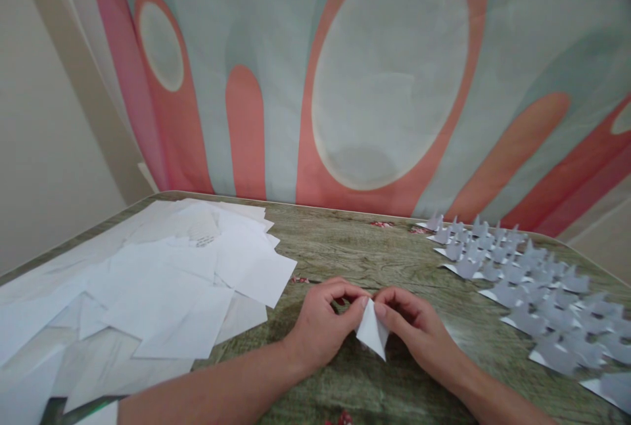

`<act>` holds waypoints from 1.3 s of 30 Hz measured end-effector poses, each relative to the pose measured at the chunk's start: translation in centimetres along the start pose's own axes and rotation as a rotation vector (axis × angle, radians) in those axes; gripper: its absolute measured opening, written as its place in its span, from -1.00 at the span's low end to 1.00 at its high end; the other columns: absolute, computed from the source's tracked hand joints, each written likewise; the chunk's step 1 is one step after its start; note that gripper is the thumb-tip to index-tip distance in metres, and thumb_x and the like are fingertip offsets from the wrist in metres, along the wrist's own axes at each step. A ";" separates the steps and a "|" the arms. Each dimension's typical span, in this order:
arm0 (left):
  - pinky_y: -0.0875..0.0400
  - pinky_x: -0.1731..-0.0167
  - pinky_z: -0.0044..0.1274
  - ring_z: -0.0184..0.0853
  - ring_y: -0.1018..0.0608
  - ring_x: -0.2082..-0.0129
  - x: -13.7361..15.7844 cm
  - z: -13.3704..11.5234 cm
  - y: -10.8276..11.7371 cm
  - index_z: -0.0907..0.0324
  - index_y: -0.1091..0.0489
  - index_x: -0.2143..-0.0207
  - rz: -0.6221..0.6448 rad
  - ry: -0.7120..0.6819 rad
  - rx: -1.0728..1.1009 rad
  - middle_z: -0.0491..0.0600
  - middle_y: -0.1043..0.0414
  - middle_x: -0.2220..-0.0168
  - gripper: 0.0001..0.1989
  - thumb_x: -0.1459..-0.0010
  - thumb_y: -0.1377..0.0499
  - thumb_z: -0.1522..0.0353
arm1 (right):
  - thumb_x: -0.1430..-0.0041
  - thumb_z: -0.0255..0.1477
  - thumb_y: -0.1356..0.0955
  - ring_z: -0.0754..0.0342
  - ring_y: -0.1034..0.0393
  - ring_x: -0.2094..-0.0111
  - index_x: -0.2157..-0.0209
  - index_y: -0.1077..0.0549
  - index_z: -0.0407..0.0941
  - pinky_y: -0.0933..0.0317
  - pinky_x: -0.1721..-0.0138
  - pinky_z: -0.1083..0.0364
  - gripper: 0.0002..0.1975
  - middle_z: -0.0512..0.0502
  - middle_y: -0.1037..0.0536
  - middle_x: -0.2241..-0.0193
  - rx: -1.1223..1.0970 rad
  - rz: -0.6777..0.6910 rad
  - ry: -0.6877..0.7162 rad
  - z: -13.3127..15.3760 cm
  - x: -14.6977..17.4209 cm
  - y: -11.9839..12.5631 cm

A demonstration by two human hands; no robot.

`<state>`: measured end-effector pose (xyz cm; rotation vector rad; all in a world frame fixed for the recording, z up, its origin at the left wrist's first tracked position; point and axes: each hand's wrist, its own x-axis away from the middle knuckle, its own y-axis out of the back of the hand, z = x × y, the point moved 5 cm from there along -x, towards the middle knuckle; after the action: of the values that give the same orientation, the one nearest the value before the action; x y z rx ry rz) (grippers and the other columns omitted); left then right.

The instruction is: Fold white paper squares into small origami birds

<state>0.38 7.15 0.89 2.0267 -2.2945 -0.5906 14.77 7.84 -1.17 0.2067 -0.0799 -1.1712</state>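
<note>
A small piece of folded white paper (373, 331) is held just above the table, its lower tip pointing down and toward me. My left hand (325, 316) pinches its upper left edge between thumb and fingers. On the other side, my right hand (411, 323) grips the upper right edge the same way, thumb lying on the near face. The fingertips behind the paper are partly hidden.
Loose white sheets (167, 293) are heaped across the left of the wood-patterned table (340, 247). Rows of folded paper figures (522, 280) stand along the right. Behind the table hangs a patterned backdrop (276, 83) in coral and grey-green.
</note>
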 end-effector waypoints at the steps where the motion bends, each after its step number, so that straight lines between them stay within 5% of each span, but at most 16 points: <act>1: -0.27 0.39 -0.60 -0.39 -0.43 0.42 0.0 -0.1 0.0 0.20 -0.49 0.40 -0.003 -0.006 -0.006 -0.06 -0.43 0.45 -0.87 -0.07 -0.13 0.39 | -0.13 -0.24 -0.28 0.18 -0.17 0.50 0.45 -0.35 -0.15 -0.08 0.48 0.20 -0.74 0.04 -0.32 0.55 -0.004 0.004 -0.008 0.0 0.0 0.0; 15: -0.32 0.41 -0.58 -0.39 -0.45 0.42 -0.2 1.4 -0.8 0.25 -0.35 0.34 0.031 0.111 0.184 -0.05 -0.42 0.42 -0.86 -0.05 -0.15 0.34 | -0.05 -0.21 -0.34 0.18 -0.20 0.51 0.47 -0.37 -0.16 -0.10 0.48 0.19 -0.72 0.04 -0.35 0.56 -0.108 -0.062 -0.062 -0.2 -0.5 0.3; 27: -0.30 0.22 -0.53 -0.31 -0.41 0.23 0.6 -1.4 -0.9 0.20 -0.34 0.20 0.177 -0.092 0.012 -0.01 -0.36 0.24 -0.68 0.09 -0.23 0.46 | -0.02 -0.22 -0.37 0.18 -0.16 0.54 0.46 -0.39 -0.15 -0.06 0.50 0.19 -0.74 0.04 -0.34 0.56 -0.368 -0.246 -0.120 -1.2 -0.6 1.1; 31: -0.32 0.19 -0.48 -0.29 -0.44 0.23 0.8 -0.5 -1.2 0.20 -0.32 0.19 0.162 -0.002 0.125 -0.01 -0.41 0.24 -0.56 0.16 -0.33 0.32 | -0.03 -0.23 -0.36 0.16 -0.18 0.52 0.43 -0.40 -0.14 -0.08 0.49 0.18 -0.76 0.02 -0.37 0.54 -0.398 -0.278 -0.113 -1.2 -0.2 0.7; 39: -0.36 0.32 -0.54 -0.34 -0.47 0.37 0.4 0.0 -1.5 0.28 -0.40 0.38 0.089 0.150 0.334 -0.01 -0.46 0.40 -0.82 0.05 -0.24 0.35 | -0.07 -0.25 -0.34 0.17 -0.18 0.50 0.43 -0.39 -0.14 -0.07 0.47 0.21 -0.78 0.04 -0.38 0.53 -0.311 -0.270 -0.066 -0.6 0.2 0.2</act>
<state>1.70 6.69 0.34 1.9959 -2.5100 -0.0479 15.11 7.82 -1.73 -0.0993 0.0745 -1.4417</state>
